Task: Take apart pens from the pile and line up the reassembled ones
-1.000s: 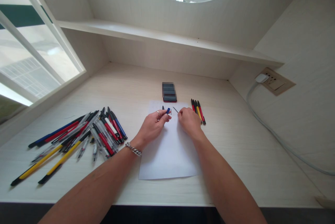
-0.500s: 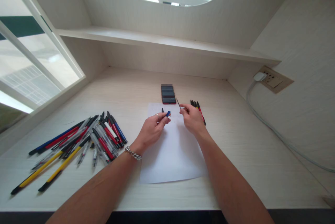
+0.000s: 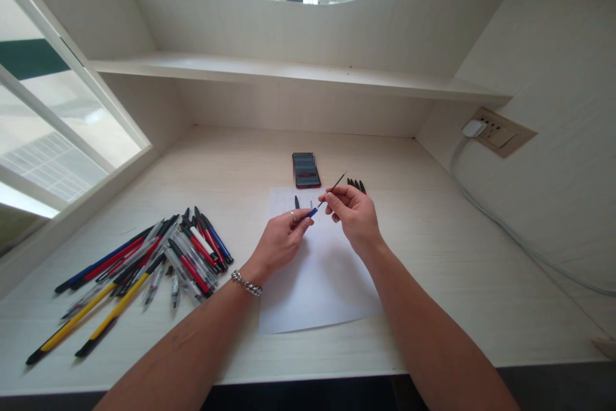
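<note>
Above a white sheet of paper [image 3: 317, 289], my left hand [image 3: 280, 238] pinches a blue pen barrel [image 3: 312, 212], most of it covered by the fingers. My right hand [image 3: 350, 209] is closed on a thin dark pen refill [image 3: 340, 179], which slants up and to the right from the fingertips. The refill's lower end is at the barrel's open end; whether it is inside I cannot tell. Just beyond my left fingers a black pen part [image 3: 297, 202] shows on the paper, with a small thin piece [image 3: 311, 204] beside it.
A pile of pens and pen parts [image 3: 158, 257] lies to the left. Several black-tipped pens [image 3: 357, 184] lie behind my right hand. A phone [image 3: 306, 170] rests beyond the paper. On the right wall a plug with a cable [image 3: 474, 128] sits in the socket; a shelf [image 3: 289, 75] spans the back.
My right hand has brought the refill left, to the end of the blue barrel, and the refill now leans right instead of left. My left hand stays nearly in place. The view has shifted slightly.
</note>
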Available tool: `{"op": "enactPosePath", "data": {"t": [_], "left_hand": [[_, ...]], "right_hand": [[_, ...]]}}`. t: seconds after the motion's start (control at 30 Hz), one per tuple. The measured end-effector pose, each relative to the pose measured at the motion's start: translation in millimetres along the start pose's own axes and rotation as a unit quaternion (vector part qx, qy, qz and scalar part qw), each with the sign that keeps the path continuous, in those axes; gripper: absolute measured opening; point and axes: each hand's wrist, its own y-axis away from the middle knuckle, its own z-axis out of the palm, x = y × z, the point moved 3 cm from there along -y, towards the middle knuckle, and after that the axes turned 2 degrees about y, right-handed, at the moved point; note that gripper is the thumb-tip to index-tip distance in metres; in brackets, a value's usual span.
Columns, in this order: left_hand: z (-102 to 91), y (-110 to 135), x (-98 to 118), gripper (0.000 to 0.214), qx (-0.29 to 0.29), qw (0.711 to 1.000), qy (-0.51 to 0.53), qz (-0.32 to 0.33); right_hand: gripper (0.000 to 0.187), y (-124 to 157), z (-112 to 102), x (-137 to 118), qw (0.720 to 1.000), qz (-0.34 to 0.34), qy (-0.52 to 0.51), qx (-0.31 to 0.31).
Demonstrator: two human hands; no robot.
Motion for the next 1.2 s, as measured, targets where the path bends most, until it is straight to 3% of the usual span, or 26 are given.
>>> {"op": "enactPosePath", "data": {"t": [0.2,0.37,0.67,0.87,0.93,1.0,1.1,1.2], "left_hand": [[-1.1,0.0,2.3,0.029,-0.005,1.0,0.008,0.004],[-1.7,-0.1,1.6,0.029,-0.003,1.0,-0.001,0.005],[-2.4,0.7,1.1,0.026,0.009,1.0,-0.01,0.008],[-7.8,-3.4,-1.4,0.027,0.021,1.0,0.015,-0.003],[-10.2,-4.8,-3.5,0.028,0.029,0.999,0.01,-0.012],[-11.6,-5.5,-5.7,0.028,0.032,0.999,0.004,-0.019],[-12.4,-5.8,-7.9,0.028,0.033,0.999,-0.007,-0.02],[-12.5,-6.0,-8.6,0.028,0.029,0.999,-0.018,-0.016]], "right_hand": [[0.024,2.0,2.5,6.8,0.989,0.02,0.128,-0.076],[0.027,-0.4,-0.7,6.2,0.995,0.004,0.093,-0.046],[0.03,0.3,-0.4,8.1,0.99,0.013,0.138,-0.038],[0.028,-5.0,-2.3,15.8,0.978,0.03,0.188,-0.085],[0.023,-10.5,-6.0,23.3,0.959,0.012,0.273,-0.069],[0.017,-16.3,-7.9,31.2,0.921,-0.013,0.387,-0.048],[0.022,-22.4,-3.1,41.9,0.868,-0.017,0.493,-0.047],[0.031,-23.8,5.0,46.9,0.833,0.002,0.552,-0.034]]}}
